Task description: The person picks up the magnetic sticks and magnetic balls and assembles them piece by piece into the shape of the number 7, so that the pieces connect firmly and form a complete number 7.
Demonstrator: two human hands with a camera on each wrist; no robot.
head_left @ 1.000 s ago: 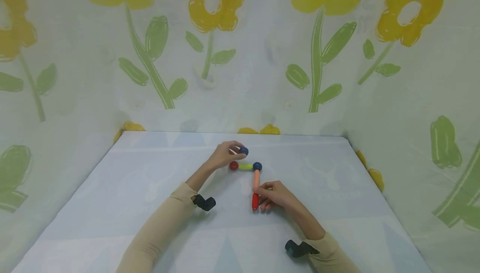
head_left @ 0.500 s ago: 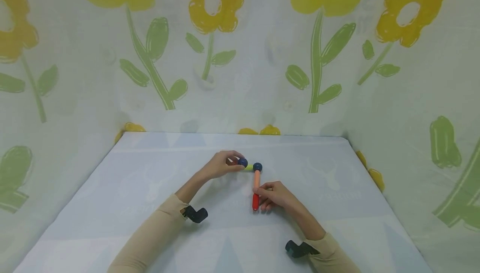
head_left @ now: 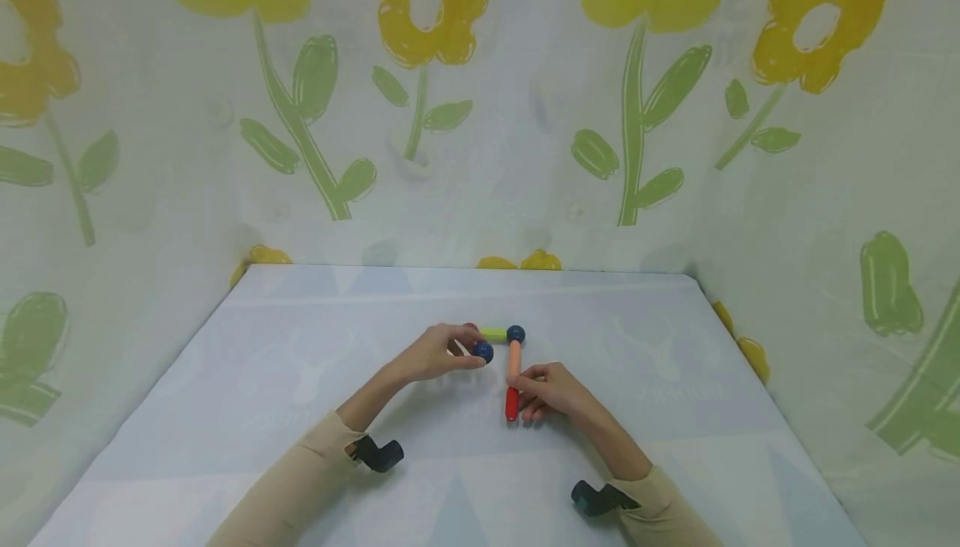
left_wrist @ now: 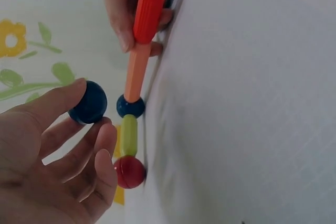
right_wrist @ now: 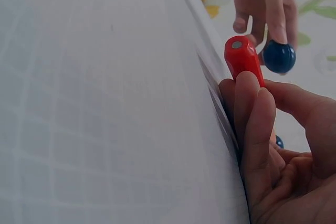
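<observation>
A blue ball (head_left: pixel 483 353) is pinched between the thumb and fingers of my left hand (head_left: pixel 437 353), just above the table and apart from the joined pieces. Those pieces form an L: a red ball (left_wrist: pixel 129 172), a yellow-green stick (head_left: pixel 493 334), a second blue ball (head_left: pixel 516 334), a peach stick (head_left: pixel 514 358) and a red stick (head_left: pixel 512 404). My right hand (head_left: pixel 556 391) grips the rods near where peach meets red. In the right wrist view the red stick's free end shows a grey metal disc. My left fingers partly cover the red ball in the head view.
The pieces lie on a pale, cloth-covered table (head_left: pixel 660 414). Behind it and at both sides hang white curtains (head_left: pixel 525 155) printed with yellow flowers. A black wrist camera (head_left: pixel 378 454) is strapped to the left forearm, another black camera (head_left: pixel 592 499) to the right.
My left hand has carried the blue ball toward me, down past the yellow-green stick, to the near side of it. The right hand and the joined pieces have stayed almost still.
</observation>
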